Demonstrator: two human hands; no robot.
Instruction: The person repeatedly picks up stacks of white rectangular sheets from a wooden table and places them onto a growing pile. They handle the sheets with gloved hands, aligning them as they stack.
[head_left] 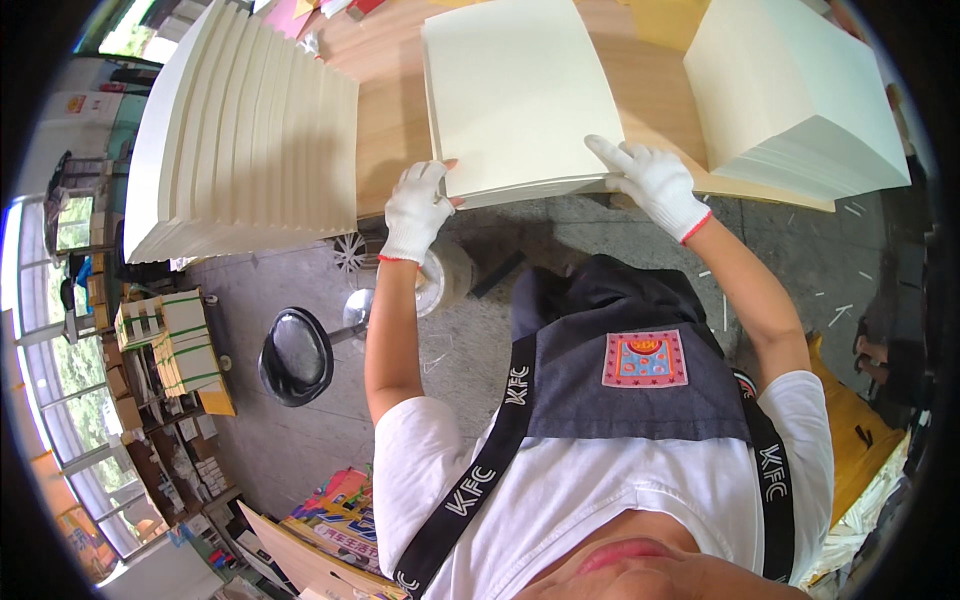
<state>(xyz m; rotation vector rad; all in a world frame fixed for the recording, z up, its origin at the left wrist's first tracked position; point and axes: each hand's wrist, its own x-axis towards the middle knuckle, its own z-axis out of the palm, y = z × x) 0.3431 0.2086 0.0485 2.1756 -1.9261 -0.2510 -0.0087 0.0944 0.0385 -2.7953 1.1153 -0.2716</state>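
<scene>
A low stack of cream paper sheets (520, 95) lies on the wooden table in front of me, its near side at the table edge. My left hand (415, 210), in a white knit glove with bare thumb and index tips, grips the stack's near left corner. At the near right corner is my right hand (658, 185), gloved too. Its index finger stretches over the top sheet while the thumb sits by the edge, so it holds that corner between them. The undersides of both grips are hidden.
A tall pile of cream paper in stepped bundles (250, 130) stands left on the table (390, 120), another tall pile (800, 100) right. Below are a round black stool (297, 357), a white spool-like drum (445, 275) and paper scraps on the grey floor. Strapped bundles (180, 340) stand at far left.
</scene>
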